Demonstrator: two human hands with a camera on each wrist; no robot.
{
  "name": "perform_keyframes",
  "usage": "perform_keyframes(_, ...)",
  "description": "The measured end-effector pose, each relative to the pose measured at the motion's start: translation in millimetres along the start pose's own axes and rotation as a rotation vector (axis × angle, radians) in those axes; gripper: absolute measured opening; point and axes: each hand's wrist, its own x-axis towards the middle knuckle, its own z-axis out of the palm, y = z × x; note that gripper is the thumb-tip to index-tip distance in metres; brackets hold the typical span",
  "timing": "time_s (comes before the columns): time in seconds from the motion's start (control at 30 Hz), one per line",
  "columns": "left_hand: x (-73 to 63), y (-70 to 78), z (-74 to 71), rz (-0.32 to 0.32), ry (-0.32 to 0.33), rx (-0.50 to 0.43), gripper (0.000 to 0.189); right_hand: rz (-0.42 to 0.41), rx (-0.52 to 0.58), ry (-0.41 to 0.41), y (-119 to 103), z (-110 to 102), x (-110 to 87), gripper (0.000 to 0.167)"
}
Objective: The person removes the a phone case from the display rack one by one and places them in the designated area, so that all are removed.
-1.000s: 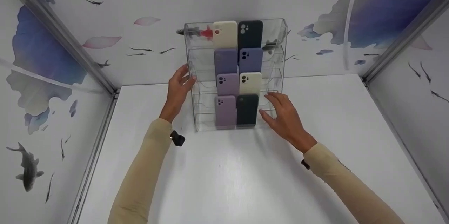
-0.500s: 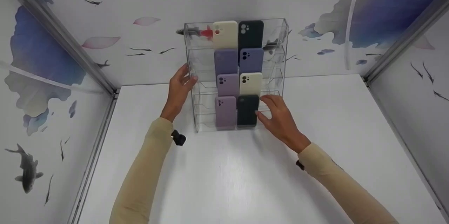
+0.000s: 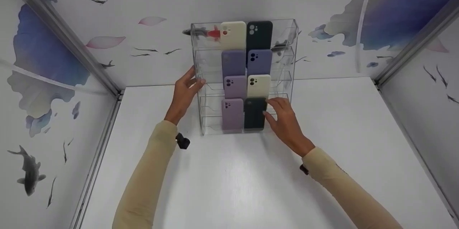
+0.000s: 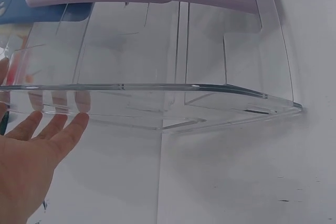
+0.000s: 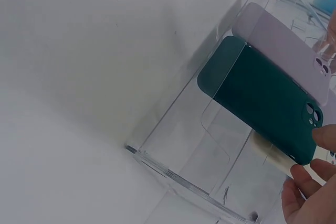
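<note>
A clear acrylic display rack [image 3: 211, 125] stands upright against the back wall, holding cream, dark green, blue and lilac phone cases in two columns. My left hand [image 3: 184, 94] holds the rack's left side, thumb over the front edge; the left wrist view shows its fingertips [image 4: 79, 121] against the outer face of the panel. My right hand [image 3: 287, 121] pinches the upper right corner of the dark green phone case [image 3: 255, 114] in the lowest tier. In the right wrist view that green case [image 5: 262, 100] leans in its slot, with a lilac case [image 5: 283, 51] beside it.
A white table [image 3: 229, 175] extends in front of the rack. Printed white panels [image 3: 154, 60] with fish and petals enclose the back and sides. Metal rails [image 3: 96, 164] run along the side edges. Several more cases, such as the cream one [image 3: 233, 35], fill the upper tiers.
My right hand has moved left from beside the rack to the corner of the dark green phone case, its fingers drawing closer. My left hand stays on the rack's side.
</note>
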Motion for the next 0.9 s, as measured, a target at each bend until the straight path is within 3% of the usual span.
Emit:
perform_keyframes(0.27,7.5,-22.2,-6.7,0.026,-0.008,-0.002,0.075,0.110,0.105,-0.005,-2,6,6.3,0.039)
perform_keyframes(0.6,6.9,-24.2,-1.6,0.028,-0.025,-0.016,0.073,0.157,0.203,0.026,1,6,11.6,0.034)
perform_keyframes(0.9,5.5,-21.4,-2.9,-0.026,0.003,-0.026,0.072,0.174,0.276,0.038,5,5,10.0,0.027)
